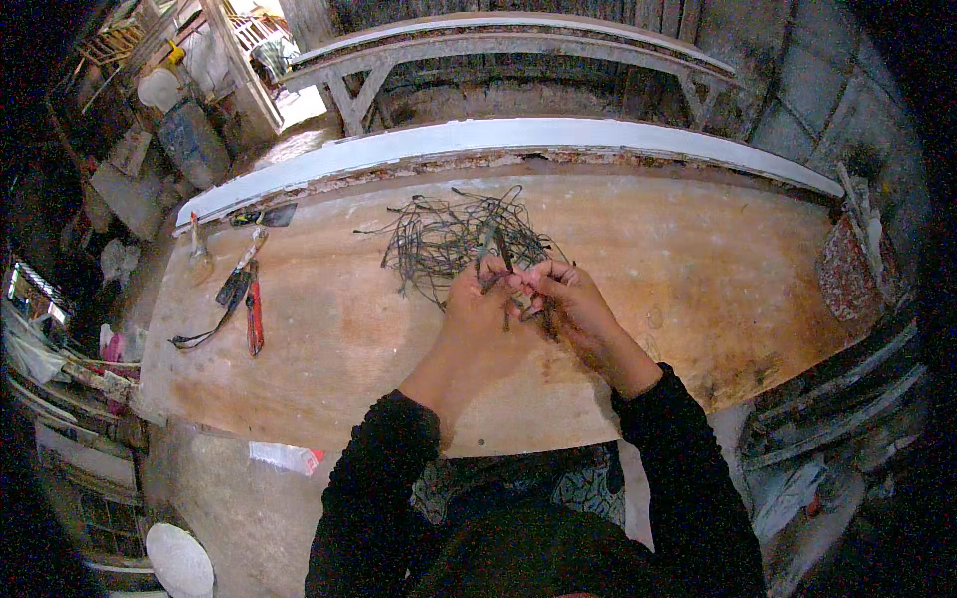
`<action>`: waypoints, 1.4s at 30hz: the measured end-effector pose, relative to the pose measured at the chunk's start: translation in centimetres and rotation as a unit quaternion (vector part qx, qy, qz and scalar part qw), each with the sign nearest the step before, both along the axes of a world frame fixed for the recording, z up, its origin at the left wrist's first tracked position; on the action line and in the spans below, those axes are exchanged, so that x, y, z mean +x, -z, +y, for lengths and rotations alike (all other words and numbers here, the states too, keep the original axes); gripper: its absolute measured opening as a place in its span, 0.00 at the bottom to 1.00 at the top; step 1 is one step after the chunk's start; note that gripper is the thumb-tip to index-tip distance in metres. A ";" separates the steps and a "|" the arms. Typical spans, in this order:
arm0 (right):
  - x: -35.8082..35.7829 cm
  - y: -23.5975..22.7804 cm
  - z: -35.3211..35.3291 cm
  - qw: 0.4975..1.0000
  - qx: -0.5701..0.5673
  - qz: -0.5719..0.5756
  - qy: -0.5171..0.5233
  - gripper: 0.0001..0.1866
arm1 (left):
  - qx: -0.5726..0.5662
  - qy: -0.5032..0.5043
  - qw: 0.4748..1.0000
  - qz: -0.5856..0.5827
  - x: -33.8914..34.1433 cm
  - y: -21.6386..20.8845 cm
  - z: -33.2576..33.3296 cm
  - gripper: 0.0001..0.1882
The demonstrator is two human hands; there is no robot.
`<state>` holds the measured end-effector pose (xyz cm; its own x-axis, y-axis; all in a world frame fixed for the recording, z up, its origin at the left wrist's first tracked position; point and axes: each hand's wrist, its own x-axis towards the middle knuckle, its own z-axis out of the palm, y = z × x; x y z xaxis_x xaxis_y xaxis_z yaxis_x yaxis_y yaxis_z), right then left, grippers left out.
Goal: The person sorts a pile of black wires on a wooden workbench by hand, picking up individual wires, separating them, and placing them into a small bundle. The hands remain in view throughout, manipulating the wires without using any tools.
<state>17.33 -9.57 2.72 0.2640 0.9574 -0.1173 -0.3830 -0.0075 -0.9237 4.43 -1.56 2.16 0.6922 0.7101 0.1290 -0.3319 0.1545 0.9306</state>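
Observation:
A loose tangle of thin dark cords (439,239) lies on the wooden tabletop (329,349), just beyond my hands. My left hand (478,304) has its fingers closed around a narrow dark strip (502,249), which sticks up from between them toward the tangle. Fingertips of my right hand (578,304) are pinched together and meet the left ones. A short dark end shows below the fingers, and I cannot tell whether it belongs to the same strip. What exactly the right fingertips grip is hidden.
At the left lie a red-handled tool (255,309), a black strap (204,334), a brush (199,254) and a dark flat blade (277,214). A long white board (518,133) borders the table's far edge. A red-and-white speckled object (849,269) stands at the right end.

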 end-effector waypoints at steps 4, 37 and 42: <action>-1.2 -1.1 -0.3 0.998 0.022 -0.031 0.059 0.05 | -0.101 -0.014 0.994 -0.031 0.3 -0.2 0.0 0.08; -1.2 0.3 -0.5 0.871 0.155 -0.444 0.141 0.05 | 0.078 -0.088 0.993 0.008 0.2 -1.5 -1.1 0.15; -1.1 0.7 -0.1 0.969 0.107 -0.189 0.118 0.06 | 0.252 -0.124 0.959 0.037 0.4 -0.8 -1.2 0.16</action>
<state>16.22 -9.68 2.05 0.4631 0.8573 0.2250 0.0148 0.2463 -0.9691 4.78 -2.72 2.96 0.5299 0.7153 0.4556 -0.2299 -0.3960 0.8890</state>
